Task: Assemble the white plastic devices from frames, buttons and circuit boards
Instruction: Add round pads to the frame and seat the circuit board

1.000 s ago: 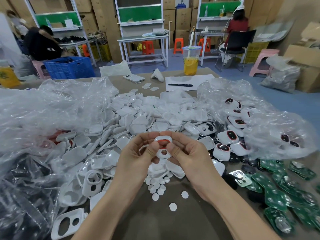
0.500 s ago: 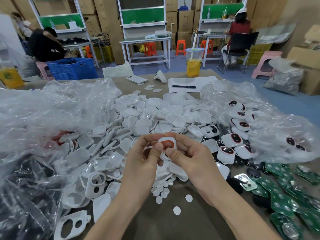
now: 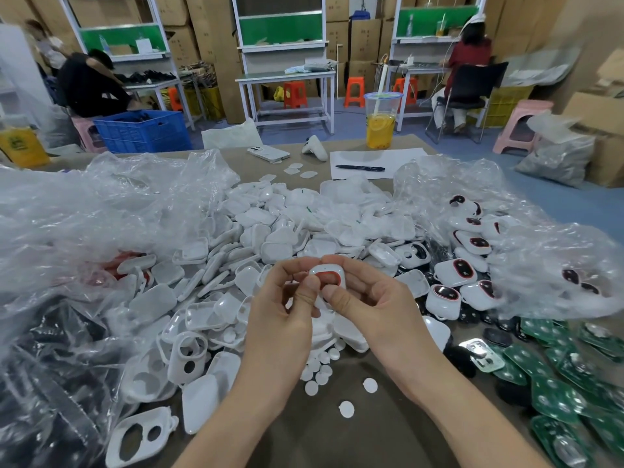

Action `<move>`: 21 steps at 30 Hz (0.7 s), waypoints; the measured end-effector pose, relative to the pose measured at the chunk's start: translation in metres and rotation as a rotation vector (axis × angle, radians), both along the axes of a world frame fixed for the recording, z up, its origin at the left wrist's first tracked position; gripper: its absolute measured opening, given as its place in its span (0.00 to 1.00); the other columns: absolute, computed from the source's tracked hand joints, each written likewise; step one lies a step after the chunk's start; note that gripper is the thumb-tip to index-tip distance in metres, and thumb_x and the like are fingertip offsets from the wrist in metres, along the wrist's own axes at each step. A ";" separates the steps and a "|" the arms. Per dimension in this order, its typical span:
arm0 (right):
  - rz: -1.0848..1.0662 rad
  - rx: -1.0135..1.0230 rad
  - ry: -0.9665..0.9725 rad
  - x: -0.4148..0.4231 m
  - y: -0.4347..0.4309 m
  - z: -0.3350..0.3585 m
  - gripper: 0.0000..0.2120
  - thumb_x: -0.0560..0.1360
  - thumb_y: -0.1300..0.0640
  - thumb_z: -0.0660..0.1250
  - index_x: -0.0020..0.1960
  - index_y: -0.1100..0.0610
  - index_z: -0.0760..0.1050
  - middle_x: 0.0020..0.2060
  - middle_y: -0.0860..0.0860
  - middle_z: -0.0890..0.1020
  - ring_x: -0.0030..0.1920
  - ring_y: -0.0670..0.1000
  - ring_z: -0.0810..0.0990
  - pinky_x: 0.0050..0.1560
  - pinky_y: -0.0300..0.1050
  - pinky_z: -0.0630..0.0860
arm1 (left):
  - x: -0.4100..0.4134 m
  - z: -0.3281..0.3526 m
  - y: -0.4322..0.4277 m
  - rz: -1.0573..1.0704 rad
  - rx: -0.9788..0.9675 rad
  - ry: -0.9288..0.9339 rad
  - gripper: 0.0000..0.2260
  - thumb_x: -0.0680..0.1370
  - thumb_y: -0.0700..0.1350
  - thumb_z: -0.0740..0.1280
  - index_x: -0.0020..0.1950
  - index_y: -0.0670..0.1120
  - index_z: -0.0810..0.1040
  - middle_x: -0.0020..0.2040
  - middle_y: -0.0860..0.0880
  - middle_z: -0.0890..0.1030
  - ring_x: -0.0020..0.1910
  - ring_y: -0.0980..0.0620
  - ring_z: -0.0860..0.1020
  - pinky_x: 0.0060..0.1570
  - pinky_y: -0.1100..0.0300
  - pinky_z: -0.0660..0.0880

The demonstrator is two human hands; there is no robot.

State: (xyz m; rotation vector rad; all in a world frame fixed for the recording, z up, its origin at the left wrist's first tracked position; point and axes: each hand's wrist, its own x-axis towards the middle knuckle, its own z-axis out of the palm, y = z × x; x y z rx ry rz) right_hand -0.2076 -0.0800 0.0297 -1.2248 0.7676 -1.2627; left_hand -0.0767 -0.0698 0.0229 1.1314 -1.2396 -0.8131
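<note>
Here both hands pinch one white device [image 3: 327,278] with a red ring, held above the heap of white shells [image 3: 270,231]. The left hand [image 3: 282,319] presses a thumb on its face; the right hand [image 3: 368,305] curls fingers behind it.

Both hands, left [image 3: 283,309] and right [image 3: 368,298], pinch a white frame [image 3: 327,276] above the parts pile [image 3: 270,231].

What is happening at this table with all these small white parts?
A person is assembling a white device. The left hand and right hand both pinch it, thumbs on its red-ringed front. A pile of white shells lies behind, finished units sit to the right, green circuit boards lie at the near right, and loose white discs lie below the hands.
</note>
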 end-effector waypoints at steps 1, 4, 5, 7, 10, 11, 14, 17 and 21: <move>0.002 0.003 -0.009 0.000 0.000 0.000 0.13 0.76 0.62 0.72 0.55 0.46 0.84 0.50 0.50 0.87 0.53 0.48 0.86 0.49 0.34 0.79 | 0.000 0.001 0.001 0.000 0.002 0.002 0.13 0.82 0.42 0.65 0.48 0.62 0.79 0.46 0.57 0.85 0.38 0.58 0.79 0.40 0.70 0.74; -0.016 0.017 -0.026 0.000 0.000 0.001 0.10 0.73 0.52 0.73 0.54 0.45 0.84 0.49 0.50 0.87 0.52 0.48 0.86 0.47 0.35 0.79 | 0.000 0.002 0.003 -0.008 0.006 -0.008 0.12 0.82 0.43 0.66 0.48 0.62 0.79 0.43 0.58 0.84 0.38 0.59 0.79 0.39 0.72 0.74; -0.029 0.025 -0.029 0.000 0.000 0.001 0.10 0.72 0.51 0.72 0.53 0.45 0.84 0.49 0.50 0.88 0.51 0.49 0.86 0.47 0.35 0.80 | 0.000 0.003 0.004 -0.013 0.004 -0.011 0.12 0.82 0.43 0.67 0.49 0.62 0.79 0.43 0.57 0.84 0.38 0.59 0.79 0.39 0.72 0.73; -0.058 0.036 -0.015 0.000 0.000 0.000 0.10 0.73 0.50 0.72 0.53 0.45 0.84 0.48 0.50 0.88 0.50 0.50 0.87 0.47 0.37 0.80 | -0.001 0.003 0.004 -0.020 0.000 -0.014 0.11 0.82 0.43 0.67 0.49 0.61 0.79 0.43 0.58 0.83 0.40 0.58 0.80 0.39 0.72 0.73; -0.089 0.024 0.015 0.001 -0.001 -0.002 0.09 0.73 0.49 0.71 0.53 0.45 0.83 0.47 0.50 0.88 0.49 0.50 0.87 0.50 0.40 0.81 | -0.001 0.003 0.005 -0.022 -0.006 -0.029 0.11 0.81 0.43 0.67 0.49 0.62 0.79 0.44 0.58 0.83 0.42 0.57 0.80 0.41 0.72 0.73; -0.104 0.016 0.025 0.001 0.000 -0.002 0.09 0.73 0.49 0.71 0.52 0.44 0.83 0.47 0.49 0.88 0.49 0.50 0.86 0.49 0.39 0.81 | -0.001 0.004 0.005 -0.024 -0.006 -0.038 0.11 0.81 0.44 0.68 0.49 0.62 0.79 0.45 0.58 0.83 0.43 0.57 0.80 0.41 0.71 0.74; -0.170 0.005 0.042 -0.001 -0.001 -0.001 0.09 0.72 0.47 0.72 0.52 0.44 0.83 0.44 0.49 0.88 0.45 0.47 0.86 0.45 0.37 0.80 | 0.002 0.007 0.005 -0.029 -0.010 -0.120 0.07 0.81 0.49 0.67 0.53 0.63 0.78 0.47 0.58 0.83 0.47 0.58 0.81 0.45 0.69 0.75; -0.251 0.041 -0.021 -0.006 -0.005 0.000 0.09 0.71 0.47 0.72 0.50 0.47 0.84 0.41 0.48 0.87 0.40 0.43 0.83 0.40 0.36 0.80 | 0.014 0.008 0.010 -0.060 -0.078 -0.423 0.02 0.82 0.55 0.64 0.53 0.64 0.75 0.48 0.63 0.81 0.49 0.61 0.79 0.47 0.72 0.72; -0.333 0.079 -0.126 -0.014 -0.012 0.000 0.08 0.72 0.50 0.71 0.51 0.50 0.84 0.41 0.47 0.87 0.38 0.41 0.82 0.42 0.32 0.77 | 0.026 0.005 0.016 -0.166 -0.306 -1.016 0.08 0.81 0.60 0.62 0.51 0.60 0.77 0.46 0.62 0.76 0.48 0.62 0.73 0.53 0.68 0.66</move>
